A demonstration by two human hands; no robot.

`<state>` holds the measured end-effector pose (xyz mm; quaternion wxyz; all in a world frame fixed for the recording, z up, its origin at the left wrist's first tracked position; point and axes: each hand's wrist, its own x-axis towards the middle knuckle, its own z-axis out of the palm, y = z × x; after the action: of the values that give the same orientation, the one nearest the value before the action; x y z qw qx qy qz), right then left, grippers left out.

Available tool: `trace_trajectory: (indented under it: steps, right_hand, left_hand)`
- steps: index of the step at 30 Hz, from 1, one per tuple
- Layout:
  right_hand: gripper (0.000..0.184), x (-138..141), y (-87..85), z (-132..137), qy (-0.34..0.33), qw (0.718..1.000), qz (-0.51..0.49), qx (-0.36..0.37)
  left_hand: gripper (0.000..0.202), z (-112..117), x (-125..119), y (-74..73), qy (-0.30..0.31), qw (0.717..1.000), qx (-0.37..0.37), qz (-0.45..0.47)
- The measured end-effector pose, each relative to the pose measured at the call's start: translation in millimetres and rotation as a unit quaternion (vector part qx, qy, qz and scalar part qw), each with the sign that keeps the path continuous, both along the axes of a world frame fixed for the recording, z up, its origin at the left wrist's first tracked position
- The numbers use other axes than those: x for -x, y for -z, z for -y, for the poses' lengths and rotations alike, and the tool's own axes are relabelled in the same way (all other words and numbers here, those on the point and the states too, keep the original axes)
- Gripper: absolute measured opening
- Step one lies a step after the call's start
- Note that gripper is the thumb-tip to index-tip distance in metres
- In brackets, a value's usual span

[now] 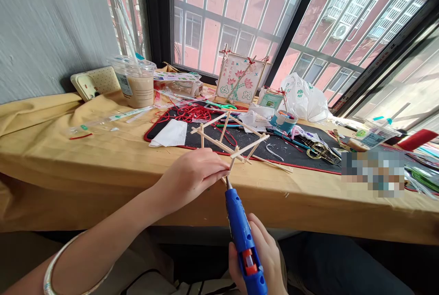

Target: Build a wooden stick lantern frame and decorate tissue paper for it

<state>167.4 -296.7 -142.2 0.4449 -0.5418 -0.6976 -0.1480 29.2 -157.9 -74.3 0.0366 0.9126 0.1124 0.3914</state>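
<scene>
My left hand (202, 170) is closed on the near lower part of a small frame of thin wooden sticks (221, 146). The frame has crossed sticks along its top and short upright sticks below. In my right hand (265, 251) is a blue hot glue gun (240, 226), with red parts showing in its body. The nozzle points up and away from me, right at the stick joint beside my left fingertips. Whether glue is coming out is too small to tell. More loose thin sticks (274, 164) lie just right of the frame.
A black mat (291, 148) with red edging holds red cord (188, 113), a white paper (169, 133) and scissors (320, 152). An iced drink cup (137, 87) and a phone (96, 83) stand at left. Behind are a stick-framed drawing (236, 80) and a white plastic bag (305, 96).
</scene>
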Motion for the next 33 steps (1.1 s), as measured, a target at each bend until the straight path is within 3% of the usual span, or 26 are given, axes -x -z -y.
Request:
trace_trajectory:
  steps: [19, 33]
  right_hand:
    - [0.013, -3.5, 2.2, -0.1, -0.006, 1.000, 0.007, 0.020]
    - [0.008, -3.3, 3.0, -3.9, 0.007, 0.999, 0.008, -0.040]
  left_hand:
    - [0.016, -0.9, -0.6, 1.2, 0.007, 1.000, -0.015, 0.007]
    - [0.018, -0.7, -1.5, 0.4, 0.005, 0.999, -0.034, 0.023]
